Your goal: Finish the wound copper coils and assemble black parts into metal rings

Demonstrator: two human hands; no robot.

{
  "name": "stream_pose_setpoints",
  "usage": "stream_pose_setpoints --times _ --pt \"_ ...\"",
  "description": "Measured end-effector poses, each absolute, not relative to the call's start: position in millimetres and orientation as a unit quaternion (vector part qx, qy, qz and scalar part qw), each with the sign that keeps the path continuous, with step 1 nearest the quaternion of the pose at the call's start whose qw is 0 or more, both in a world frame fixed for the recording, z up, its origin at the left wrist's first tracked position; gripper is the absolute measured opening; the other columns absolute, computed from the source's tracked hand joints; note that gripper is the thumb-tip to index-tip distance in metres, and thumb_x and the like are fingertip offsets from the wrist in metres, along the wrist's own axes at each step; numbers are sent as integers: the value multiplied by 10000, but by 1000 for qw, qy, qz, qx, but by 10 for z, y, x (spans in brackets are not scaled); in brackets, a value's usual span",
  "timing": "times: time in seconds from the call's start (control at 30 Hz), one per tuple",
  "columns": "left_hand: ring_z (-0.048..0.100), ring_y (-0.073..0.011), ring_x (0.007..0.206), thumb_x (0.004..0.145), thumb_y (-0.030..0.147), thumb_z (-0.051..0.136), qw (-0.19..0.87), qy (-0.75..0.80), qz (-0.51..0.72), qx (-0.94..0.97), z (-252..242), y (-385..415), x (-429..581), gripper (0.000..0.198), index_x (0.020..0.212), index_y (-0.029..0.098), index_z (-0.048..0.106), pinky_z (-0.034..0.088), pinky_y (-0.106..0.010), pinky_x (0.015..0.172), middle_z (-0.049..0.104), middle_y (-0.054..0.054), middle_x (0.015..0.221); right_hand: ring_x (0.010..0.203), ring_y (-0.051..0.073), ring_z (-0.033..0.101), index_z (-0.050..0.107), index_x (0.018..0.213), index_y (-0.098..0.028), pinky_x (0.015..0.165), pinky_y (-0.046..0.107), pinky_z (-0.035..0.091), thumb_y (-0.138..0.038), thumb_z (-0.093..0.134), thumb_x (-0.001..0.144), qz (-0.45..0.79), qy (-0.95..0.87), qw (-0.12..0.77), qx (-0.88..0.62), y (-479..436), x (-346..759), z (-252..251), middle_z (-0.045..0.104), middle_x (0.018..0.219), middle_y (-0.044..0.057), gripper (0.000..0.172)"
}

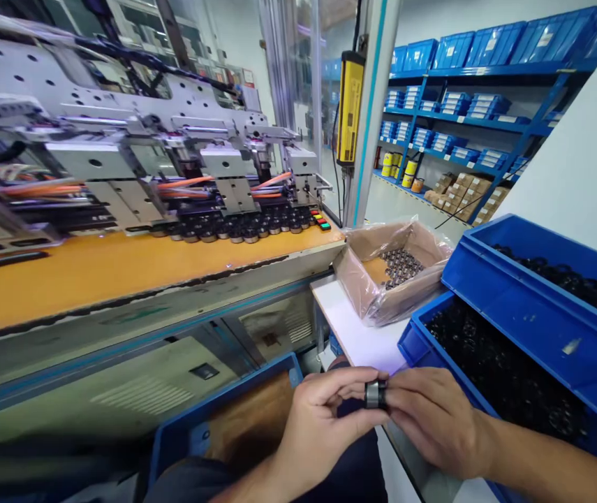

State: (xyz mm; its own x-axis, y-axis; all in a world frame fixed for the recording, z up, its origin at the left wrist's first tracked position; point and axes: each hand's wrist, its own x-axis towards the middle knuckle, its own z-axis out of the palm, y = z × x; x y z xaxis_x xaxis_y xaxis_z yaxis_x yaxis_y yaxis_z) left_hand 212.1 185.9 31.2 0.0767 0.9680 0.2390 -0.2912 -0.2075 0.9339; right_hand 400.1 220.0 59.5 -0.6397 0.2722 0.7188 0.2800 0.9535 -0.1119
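Observation:
A small round metal part with a black ring (376,394) sits between my two hands at the bottom of the view. My left hand (319,426) pinches it from the left with thumb and fingers closed. My right hand (431,416) grips it from the right, fingers pressed together. Both hands hover above my lap, beside the near corner of a blue bin (424,335) full of black rings.
A second blue bin (533,300) of black rings is stacked behind the first. A plastic-lined cardboard box (366,276) holds metal parts on a white table (350,328). An orange-topped machine bench (120,265) carries a row of round parts (235,229). An empty blue bin (225,412) lies below it.

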Motion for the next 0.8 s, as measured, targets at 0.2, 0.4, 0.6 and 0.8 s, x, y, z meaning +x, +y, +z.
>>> stream_pose_setpoints --times 0.2,0.4,0.6,0.8 --pt "748 -133 723 600 -21 814 530 329 605 495 356 1842 2140 444 948 250 770 594 -136 700 792 13 827 838 133 644 610 1105 -81 660 227 531 -115 569 913 34 -899 398 -177 2195 4029 646 654 940 103 199" --pt "745 -129 695 597 -43 806 598 305 580 462 368 1800 2147 475 946 277 776 590 -125 649 786 34 771 793 136 641 617 1049 -66 640 229 540 -152 558 930 9 -894 421 -154 2174 4013 686 647 891 104 158" --pt "754 -162 730 606 -51 798 626 295 562 453 376 1776 2121 473 964 257 774 604 -158 668 789 5 800 798 136 626 612 1073 -73 658 243 549 -189 578 929 -42 -917 370 -140 2182 4078 636 652 905 92 188" --pt "754 -172 728 612 -35 800 656 283 556 425 402 1753 2157 407 929 217 769 616 -203 704 788 -10 771 791 185 630 593 1113 -14 640 290 560 -127 616 879 -40 -936 336 -98 2203 4117 635 645 873 120 261"
